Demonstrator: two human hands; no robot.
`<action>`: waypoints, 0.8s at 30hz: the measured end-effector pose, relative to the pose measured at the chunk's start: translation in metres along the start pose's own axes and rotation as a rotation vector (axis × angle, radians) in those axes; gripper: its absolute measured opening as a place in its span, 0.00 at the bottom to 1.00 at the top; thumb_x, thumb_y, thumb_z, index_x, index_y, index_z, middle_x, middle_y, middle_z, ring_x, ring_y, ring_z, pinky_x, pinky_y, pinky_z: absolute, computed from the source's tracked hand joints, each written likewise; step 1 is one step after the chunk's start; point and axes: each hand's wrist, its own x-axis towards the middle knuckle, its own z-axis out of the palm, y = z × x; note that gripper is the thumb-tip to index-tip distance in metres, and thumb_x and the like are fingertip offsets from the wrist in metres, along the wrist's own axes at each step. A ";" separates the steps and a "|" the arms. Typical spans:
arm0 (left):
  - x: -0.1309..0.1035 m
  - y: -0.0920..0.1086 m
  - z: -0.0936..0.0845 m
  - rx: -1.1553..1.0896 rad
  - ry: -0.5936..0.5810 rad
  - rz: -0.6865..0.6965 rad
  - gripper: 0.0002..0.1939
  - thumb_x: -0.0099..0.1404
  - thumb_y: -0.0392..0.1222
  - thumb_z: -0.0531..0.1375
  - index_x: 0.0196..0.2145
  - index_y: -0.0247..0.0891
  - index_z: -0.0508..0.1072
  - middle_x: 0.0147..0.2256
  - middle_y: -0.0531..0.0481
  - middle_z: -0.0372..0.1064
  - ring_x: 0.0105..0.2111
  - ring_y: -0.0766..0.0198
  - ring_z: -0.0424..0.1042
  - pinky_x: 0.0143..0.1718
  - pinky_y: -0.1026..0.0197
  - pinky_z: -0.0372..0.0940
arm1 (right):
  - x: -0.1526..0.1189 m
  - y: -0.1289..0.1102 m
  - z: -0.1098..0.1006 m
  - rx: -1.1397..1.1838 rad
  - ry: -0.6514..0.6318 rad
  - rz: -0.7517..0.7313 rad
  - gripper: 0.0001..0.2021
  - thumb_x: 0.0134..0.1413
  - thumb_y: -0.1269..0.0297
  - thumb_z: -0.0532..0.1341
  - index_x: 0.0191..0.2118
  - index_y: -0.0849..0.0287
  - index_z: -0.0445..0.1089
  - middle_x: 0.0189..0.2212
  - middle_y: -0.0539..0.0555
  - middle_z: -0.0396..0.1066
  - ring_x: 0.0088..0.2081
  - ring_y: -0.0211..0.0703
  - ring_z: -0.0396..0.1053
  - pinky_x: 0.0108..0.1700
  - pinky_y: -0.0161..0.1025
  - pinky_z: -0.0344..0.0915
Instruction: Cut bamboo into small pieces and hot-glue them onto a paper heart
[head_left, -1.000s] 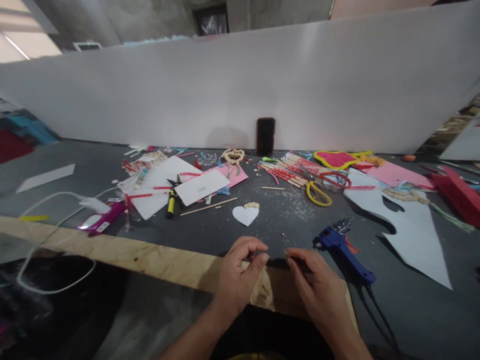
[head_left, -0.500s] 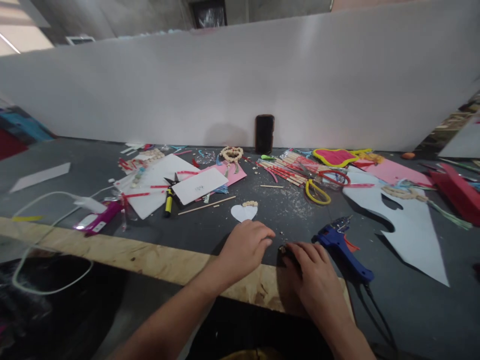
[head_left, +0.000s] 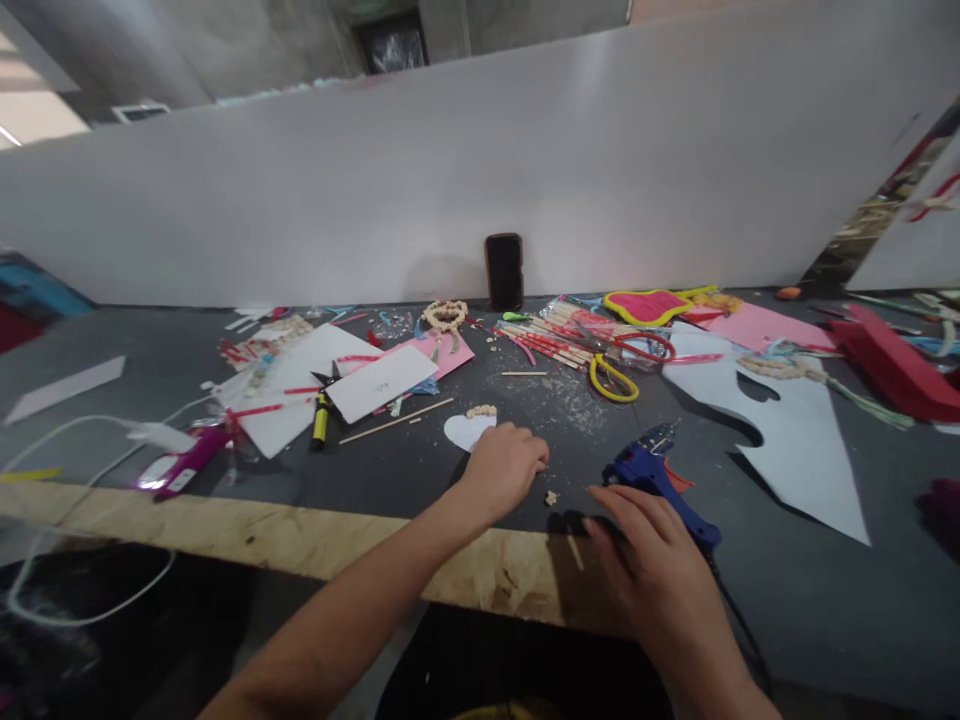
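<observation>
A white paper heart [head_left: 465, 432] lies on the dark table, with a short row of small beige pieces [head_left: 481, 411] along its upper right edge. My left hand [head_left: 506, 465] is just beside the heart, covering its lower right side; its fingers are curled closed, and what they hold, if anything, is hidden. A small beige cluster [head_left: 551, 498] rests on the table between my hands. My right hand [head_left: 637, 530] hovers to the right of it with fingers apart and nothing in them. The blue glue gun [head_left: 652, 470] lies beyond my right hand, partly covered by it.
Yellow-handled scissors [head_left: 613, 378], rolled red-and-white sticks [head_left: 551, 345] and a cut white sheet [head_left: 806, 460] lie to the right. Left are a white card [head_left: 386, 383], a yellow cutter [head_left: 320, 420] and a purple device [head_left: 184, 462]. A phone [head_left: 505, 272] leans on the white board.
My right hand has drawn away from the small beige cluster, which now shows, and its fingers have spread. My left hand's fingers have curled in more. The whole view has shifted slightly.
</observation>
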 end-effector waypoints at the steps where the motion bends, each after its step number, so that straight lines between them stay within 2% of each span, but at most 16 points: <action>1: 0.000 0.000 0.000 -0.008 -0.001 0.004 0.07 0.62 0.38 0.56 0.32 0.39 0.74 0.33 0.47 0.72 0.36 0.56 0.68 0.37 0.57 0.59 | 0.001 0.002 -0.005 -0.011 0.025 -0.001 0.12 0.58 0.63 0.54 0.45 0.61 0.67 0.39 0.58 0.70 0.42 0.46 0.65 0.44 0.44 0.65; 4: -0.004 0.000 -0.004 -0.033 0.009 0.005 0.09 0.63 0.38 0.54 0.31 0.38 0.74 0.32 0.47 0.72 0.36 0.57 0.69 0.38 0.57 0.59 | 0.004 0.014 -0.018 -0.135 0.077 0.046 0.13 0.58 0.60 0.53 0.44 0.61 0.68 0.38 0.59 0.70 0.41 0.49 0.65 0.45 0.48 0.63; 6: -0.009 0.002 -0.009 -0.104 0.042 -0.006 0.09 0.64 0.38 0.53 0.32 0.38 0.74 0.32 0.48 0.72 0.36 0.59 0.69 0.38 0.59 0.60 | 0.004 0.025 -0.020 -0.260 0.047 0.098 0.16 0.58 0.57 0.52 0.46 0.62 0.67 0.39 0.61 0.70 0.42 0.53 0.64 0.46 0.50 0.62; 9: -0.021 0.005 -0.015 -0.462 0.145 -0.092 0.09 0.63 0.40 0.54 0.33 0.39 0.74 0.33 0.51 0.73 0.35 0.63 0.69 0.36 0.63 0.60 | 0.001 0.041 -0.014 -0.379 -0.066 0.146 0.20 0.57 0.55 0.51 0.48 0.63 0.66 0.42 0.63 0.70 0.43 0.56 0.64 0.46 0.52 0.61; 12: -0.033 0.006 -0.014 -0.834 0.202 -0.230 0.08 0.60 0.43 0.57 0.32 0.37 0.74 0.30 0.51 0.72 0.30 0.65 0.68 0.31 0.65 0.60 | -0.002 0.052 -0.006 -0.384 -0.091 0.182 0.21 0.56 0.56 0.51 0.50 0.64 0.65 0.42 0.65 0.69 0.42 0.56 0.65 0.45 0.52 0.63; 15: -0.041 0.006 -0.010 -1.071 0.230 -0.315 0.08 0.56 0.44 0.60 0.31 0.36 0.74 0.27 0.52 0.70 0.27 0.67 0.65 0.29 0.66 0.58 | -0.001 0.056 -0.004 -0.352 -0.090 0.245 0.21 0.55 0.58 0.51 0.49 0.67 0.65 0.39 0.66 0.70 0.39 0.56 0.68 0.41 0.50 0.65; 18: -0.045 0.005 -0.005 -1.262 0.270 -0.380 0.09 0.54 0.44 0.62 0.29 0.35 0.73 0.26 0.53 0.68 0.26 0.69 0.63 0.29 0.67 0.57 | 0.003 0.051 -0.009 -0.271 -0.109 0.331 0.20 0.55 0.58 0.50 0.48 0.65 0.66 0.38 0.64 0.72 0.37 0.55 0.70 0.38 0.49 0.67; 21: -0.048 0.004 -0.002 -1.333 0.302 -0.431 0.09 0.54 0.44 0.62 0.28 0.35 0.72 0.24 0.54 0.66 0.24 0.70 0.59 0.26 0.68 0.54 | 0.008 0.038 -0.015 -0.085 -0.074 0.440 0.24 0.54 0.53 0.50 0.50 0.64 0.65 0.40 0.63 0.73 0.38 0.52 0.71 0.36 0.45 0.68; 24: -0.051 0.004 0.000 -1.326 0.285 -0.421 0.09 0.55 0.44 0.61 0.28 0.34 0.72 0.23 0.55 0.63 0.23 0.71 0.57 0.25 0.68 0.53 | 0.011 0.023 -0.017 0.097 -0.043 0.563 0.28 0.49 0.48 0.54 0.51 0.62 0.65 0.39 0.60 0.74 0.37 0.50 0.72 0.35 0.42 0.68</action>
